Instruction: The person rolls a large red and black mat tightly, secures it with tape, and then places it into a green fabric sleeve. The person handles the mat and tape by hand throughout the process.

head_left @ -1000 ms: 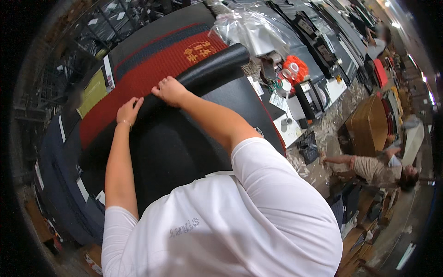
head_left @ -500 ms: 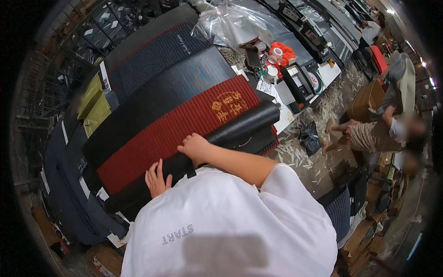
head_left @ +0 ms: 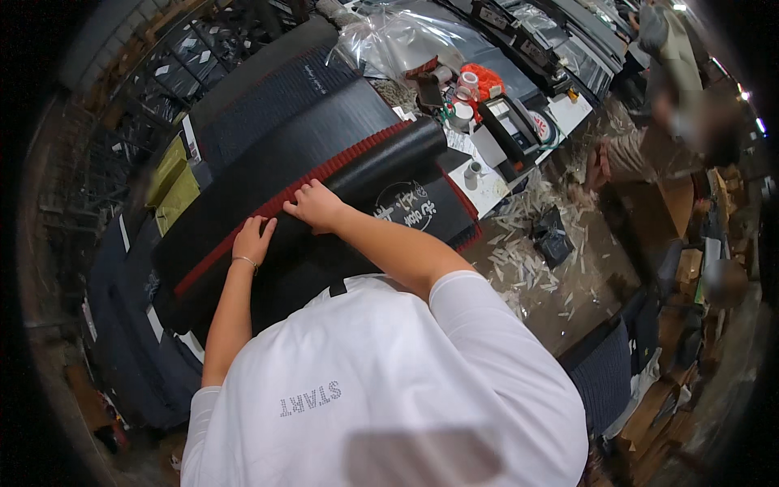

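A red ribbed mat with black backing is partly rolled up; only a narrow red strip still shows flat along the far side of its black roll. My left hand rests on the roll toward its left part, fingertips curled over it at the red strip. Further right, my right hand grips the same roll, its fingers bent over the far side. Beneath and nearer me lies a black mat with white lettering. Another dark mat lies flat beyond the red strip.
At the back right, a white board bears tape rolls, a white cup and a black boxy device. Yellow folded material lies left. White scraps and a black bag litter the floor; a co-worker is at the right.
Both my hands have moved away from me with the roll. It now covers most of the red face and the gold print, and the white-lettered black mat shows beneath.
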A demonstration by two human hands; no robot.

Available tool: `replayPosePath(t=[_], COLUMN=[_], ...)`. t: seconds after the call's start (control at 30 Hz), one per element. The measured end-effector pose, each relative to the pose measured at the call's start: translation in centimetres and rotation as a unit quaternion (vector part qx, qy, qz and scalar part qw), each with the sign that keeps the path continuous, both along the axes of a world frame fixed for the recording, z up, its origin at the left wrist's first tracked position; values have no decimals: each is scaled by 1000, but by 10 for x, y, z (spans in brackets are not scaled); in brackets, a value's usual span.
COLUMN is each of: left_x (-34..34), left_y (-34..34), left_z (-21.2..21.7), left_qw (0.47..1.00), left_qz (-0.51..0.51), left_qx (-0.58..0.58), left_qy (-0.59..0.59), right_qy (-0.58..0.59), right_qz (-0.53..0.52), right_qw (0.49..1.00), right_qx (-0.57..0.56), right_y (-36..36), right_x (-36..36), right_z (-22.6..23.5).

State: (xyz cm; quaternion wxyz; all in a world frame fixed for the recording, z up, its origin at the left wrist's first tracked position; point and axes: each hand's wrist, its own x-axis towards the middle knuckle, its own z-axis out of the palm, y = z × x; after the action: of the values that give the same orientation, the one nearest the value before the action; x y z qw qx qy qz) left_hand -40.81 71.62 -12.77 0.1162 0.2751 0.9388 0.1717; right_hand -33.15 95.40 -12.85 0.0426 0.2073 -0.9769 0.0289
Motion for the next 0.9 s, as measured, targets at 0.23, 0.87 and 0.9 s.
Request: replayPosePath(t=[0.23, 0.87, 0.9], left_x=[125, 118, 119], left_y=[-28, 13, 14], left_z=[-16, 7, 8], left_qw=[1000, 996, 996], left_qz=[1, 78, 74], left_qx=[-10, -32, -32], left_qy=[-7, 32, 36], right_qy=[9, 222, 262], right_qz=[63, -412, -464], right_qw=[998, 759, 733], right_qx=[-20, -453, -424], right_y=[-18, 261, 307], right_x=[94, 126, 138], right_z=[-20, 26, 18])
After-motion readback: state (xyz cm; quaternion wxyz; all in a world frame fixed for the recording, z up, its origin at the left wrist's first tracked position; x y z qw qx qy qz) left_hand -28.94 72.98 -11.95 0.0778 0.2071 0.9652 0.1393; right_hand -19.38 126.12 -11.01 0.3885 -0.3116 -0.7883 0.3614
